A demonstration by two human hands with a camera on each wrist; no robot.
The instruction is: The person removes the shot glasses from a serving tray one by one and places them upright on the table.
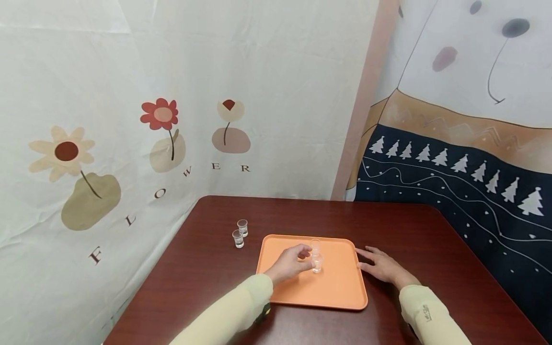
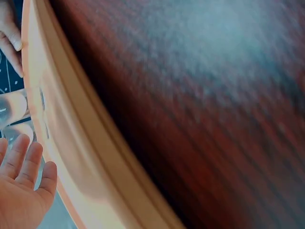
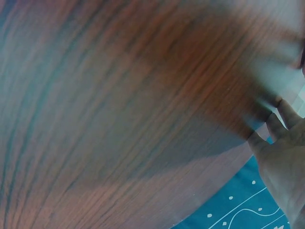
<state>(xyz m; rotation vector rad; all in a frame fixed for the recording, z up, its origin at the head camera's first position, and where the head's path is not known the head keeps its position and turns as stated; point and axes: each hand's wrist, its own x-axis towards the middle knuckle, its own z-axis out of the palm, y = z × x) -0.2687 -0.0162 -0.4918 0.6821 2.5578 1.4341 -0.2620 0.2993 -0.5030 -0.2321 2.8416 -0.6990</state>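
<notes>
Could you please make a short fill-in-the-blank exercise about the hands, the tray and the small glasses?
1. The tray is ____ in colour.
2. The left hand is at the clear glasses that stand on the ____.
3. Off the tray, ____ small glasses stand on the table.
4. The right hand lies flat beside the tray's ____ edge.

Missing words: orange; tray; two; right

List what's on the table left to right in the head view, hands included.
Two small glasses standing on the table → left hand over the orange tray → clear glasses on the tray at its fingertips → right hand flat on the table by the tray's right edge.
</notes>
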